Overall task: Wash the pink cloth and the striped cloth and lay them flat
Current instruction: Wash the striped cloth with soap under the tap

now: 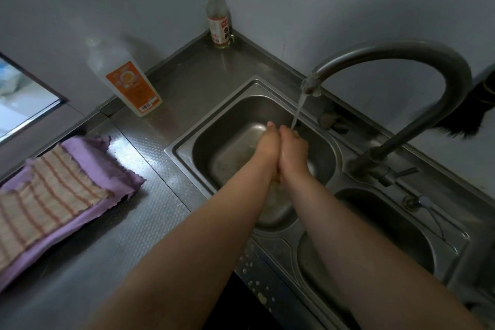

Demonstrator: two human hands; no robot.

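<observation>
no wording legible anywhere, white plastic bottle (126, 80) with an orange label and a barcode whose digits are too small to read, glass bottle (218, 18) in the corner with a red-and-white label, characters blurred

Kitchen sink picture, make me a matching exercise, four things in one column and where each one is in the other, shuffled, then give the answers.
Things:
1. striped cloth
2. glass bottle with yellow cap
3. both hands
4. white bottle with orange label

Places:
A. under the running tap, over the left sink basin
B. in the far corner of the counter, where the walls meet
C. lying flat on top of the pink cloth
D. against the wall, between the cloths and the sink

Pairs: 1-C, 2-B, 3-A, 4-D
</observation>
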